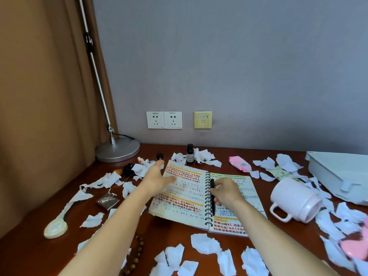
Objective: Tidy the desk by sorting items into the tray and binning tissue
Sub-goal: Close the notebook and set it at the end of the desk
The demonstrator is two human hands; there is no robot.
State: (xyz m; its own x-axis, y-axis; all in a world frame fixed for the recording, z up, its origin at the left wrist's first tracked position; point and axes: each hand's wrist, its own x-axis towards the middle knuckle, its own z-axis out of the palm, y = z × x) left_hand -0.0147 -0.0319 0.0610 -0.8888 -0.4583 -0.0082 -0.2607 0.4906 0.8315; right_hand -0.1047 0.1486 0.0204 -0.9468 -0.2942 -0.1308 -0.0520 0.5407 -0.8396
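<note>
Torn tissue scraps [205,244] litter the near edge of the desk [23,255], with a bead bracelet [137,253] beside the left forearm. Right hand [227,193] sits on the open notebook [185,198], fingers curled round a black pen [212,196] that lies along the spiral binding. Left hand [157,177] is spread over the notebook's far left corner, fingers straight, holding nothing. It is slightly blurred, so contact with the page is uncertain. Tray [338,174] stands at the far right, well apart from the notebook, with a ribbed mug [294,200] lying on its side and more scraps between. No bin in view. Step in hand, as I judge it: lift the pen clear for the tray. To do it well, raise the pen straight up off the coils so nothing snags the wire. Let the left palm press the page flat to keep the book from shifting. Carry the pen above the tipped mug rather than past its handle, then lay it lengthwise in the tray.
</note>
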